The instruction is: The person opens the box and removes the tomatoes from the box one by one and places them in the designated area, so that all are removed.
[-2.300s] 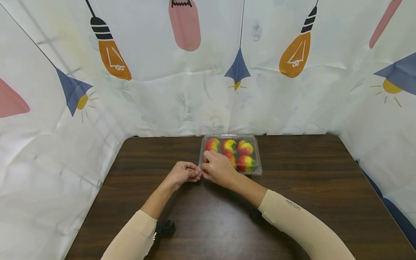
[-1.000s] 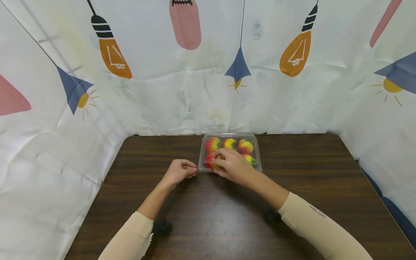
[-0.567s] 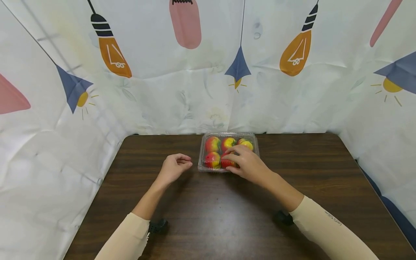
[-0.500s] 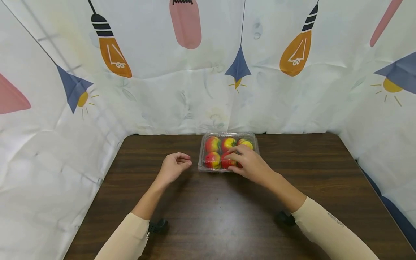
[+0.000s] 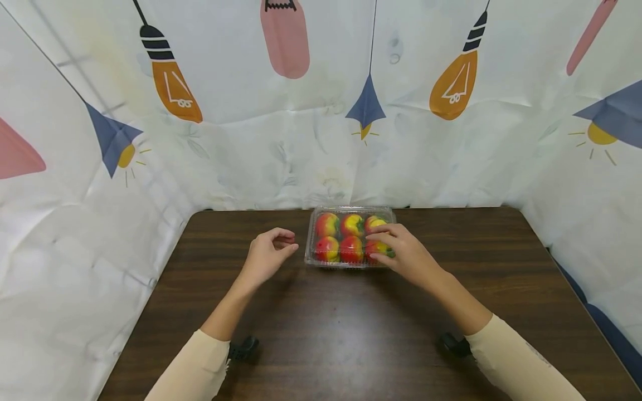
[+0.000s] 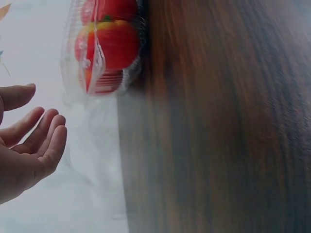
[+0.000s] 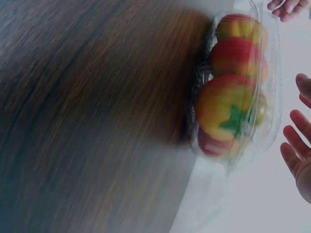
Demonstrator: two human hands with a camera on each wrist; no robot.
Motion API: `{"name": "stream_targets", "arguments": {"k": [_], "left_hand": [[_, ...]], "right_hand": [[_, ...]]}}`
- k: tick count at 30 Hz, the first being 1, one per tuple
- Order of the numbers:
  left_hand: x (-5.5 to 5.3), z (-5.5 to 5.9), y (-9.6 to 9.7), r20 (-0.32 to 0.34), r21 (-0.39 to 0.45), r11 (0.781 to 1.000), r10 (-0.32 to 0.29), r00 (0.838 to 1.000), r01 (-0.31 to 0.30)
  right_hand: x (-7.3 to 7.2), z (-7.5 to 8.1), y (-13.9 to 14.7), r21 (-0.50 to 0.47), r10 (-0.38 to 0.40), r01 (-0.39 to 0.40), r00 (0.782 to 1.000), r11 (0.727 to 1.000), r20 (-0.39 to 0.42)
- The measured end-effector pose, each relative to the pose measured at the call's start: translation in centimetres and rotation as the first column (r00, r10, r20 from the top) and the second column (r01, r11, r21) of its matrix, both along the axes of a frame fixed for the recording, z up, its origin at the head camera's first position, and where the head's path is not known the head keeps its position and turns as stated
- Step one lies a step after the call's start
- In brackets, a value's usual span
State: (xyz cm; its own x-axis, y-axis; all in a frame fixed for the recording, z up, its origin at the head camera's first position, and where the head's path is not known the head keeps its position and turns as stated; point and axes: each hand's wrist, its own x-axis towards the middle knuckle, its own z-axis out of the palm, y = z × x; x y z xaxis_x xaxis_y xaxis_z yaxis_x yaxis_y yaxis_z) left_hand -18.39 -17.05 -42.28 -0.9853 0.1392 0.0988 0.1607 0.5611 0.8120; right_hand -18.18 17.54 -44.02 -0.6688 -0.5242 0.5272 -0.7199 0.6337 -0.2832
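Note:
A clear plastic clamshell box [image 5: 309, 253] sits at the table's far edge, its lid down over several red-and-yellow fruits with green leaves, such as this front left one [image 5: 327, 249]. My left hand [image 5: 268, 256] hovers just left of the box, fingers loosely bent and apart from it. My right hand [image 5: 405, 253] is at the box's right front corner, fingers spread and overlapping the right-hand fruits in the head view. In the right wrist view the right hand [image 7: 301, 145] shows a gap to the box [image 7: 274, 97]. Neither hand holds anything.
The dark wood-grain table [image 5: 346, 345] spreads in front of the box and to both sides. A white curtain [image 5: 241, 161] printed with lamps hangs right behind the table's far edge and along both sides. Black straps with cameras [image 5: 244, 348] are on both wrists.
Both hands were pinching at the box's front left corner. The left hand has let go and drawn back left; the right has slid rightward along the front to the right corner.

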Motion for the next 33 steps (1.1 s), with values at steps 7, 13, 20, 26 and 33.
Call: {"name": "stream_targets", "arguments": {"k": [7, 13, 20, 26, 33], "left_hand": [[0.4, 1.1, 1.5, -0.080, -0.052, 0.998, -0.046, 0.996, 0.042], [0.6, 1.9, 2.8, -0.092, -0.066, 0.991, -0.122, 0.988, 0.117], [0.7, 2.3, 4.5, -0.187, -0.126, 0.976, -0.201, 0.962, 0.179], [0.5, 2.4, 5.8, -0.231, -0.123, 0.951, -0.306, 0.924, 0.284], [0.3, 2.3, 7.6, -0.271, -0.222, 0.906, -0.413, 0.870, 0.361]], "right_hand": [[-0.1, -0.4, 2.1, -0.046, -0.013, 0.012, 1.000, 0.999, -0.023], [0.1, -0.6, 3.7, -0.049, -0.014, 0.015, 1.000, 0.999, 0.015], [0.5, -1.2, 4.7, -0.027, -0.035, 0.037, 0.997, 0.999, 0.071], [0.6, -1.6, 5.7, -0.059, -0.045, 0.056, 0.983, 0.997, 0.177], [0.6, -2.1, 6.9, -0.083, -0.041, 0.072, 0.943, 0.994, 0.330]]}}
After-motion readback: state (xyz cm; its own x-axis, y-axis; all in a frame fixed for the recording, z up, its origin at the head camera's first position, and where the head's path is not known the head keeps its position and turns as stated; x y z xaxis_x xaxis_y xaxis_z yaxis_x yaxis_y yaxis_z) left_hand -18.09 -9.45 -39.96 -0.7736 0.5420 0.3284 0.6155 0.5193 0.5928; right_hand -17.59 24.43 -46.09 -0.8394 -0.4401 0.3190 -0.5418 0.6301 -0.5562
